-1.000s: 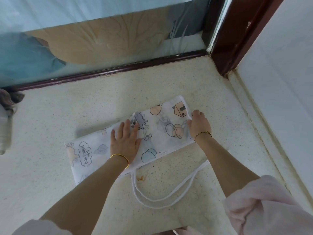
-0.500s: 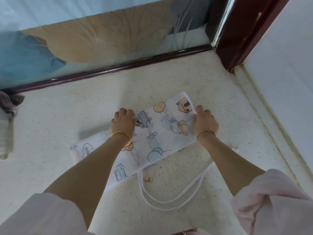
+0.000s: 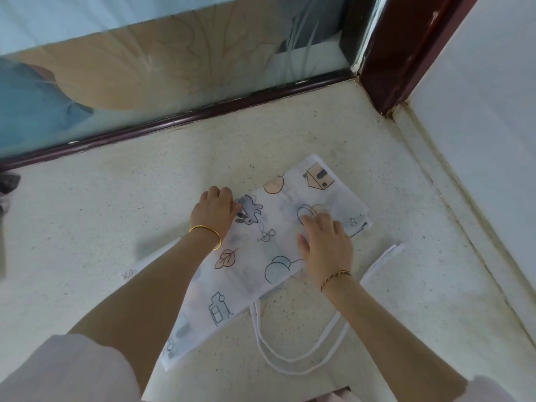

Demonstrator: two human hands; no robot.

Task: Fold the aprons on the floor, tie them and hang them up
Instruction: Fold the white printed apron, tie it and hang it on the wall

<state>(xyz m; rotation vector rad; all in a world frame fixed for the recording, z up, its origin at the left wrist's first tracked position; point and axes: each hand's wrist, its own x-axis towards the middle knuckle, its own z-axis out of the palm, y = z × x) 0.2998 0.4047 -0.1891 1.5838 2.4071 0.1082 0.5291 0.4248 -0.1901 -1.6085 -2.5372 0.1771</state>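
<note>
A white apron printed with cartoon houses, leaves and cars lies folded on the speckled floor, running from near left to far right. My left hand is at its far left edge, fingers curled on the fabric there. My right hand lies flat on top of the apron's right half, fingers spread and pressing down. The apron's white straps trail in loops on the floor in front of it, and one strap end lies to the right of my right wrist.
A glass door with a dark red bottom rail runs along the far side. A dark red door post stands in the corner, with a white wall to the right. A grey cloth shows at the left edge.
My left hand went from lying flat on the apron to its far edge, and a fold of fabric now lies over the middle. My right hand moved from the right edge onto the top.
</note>
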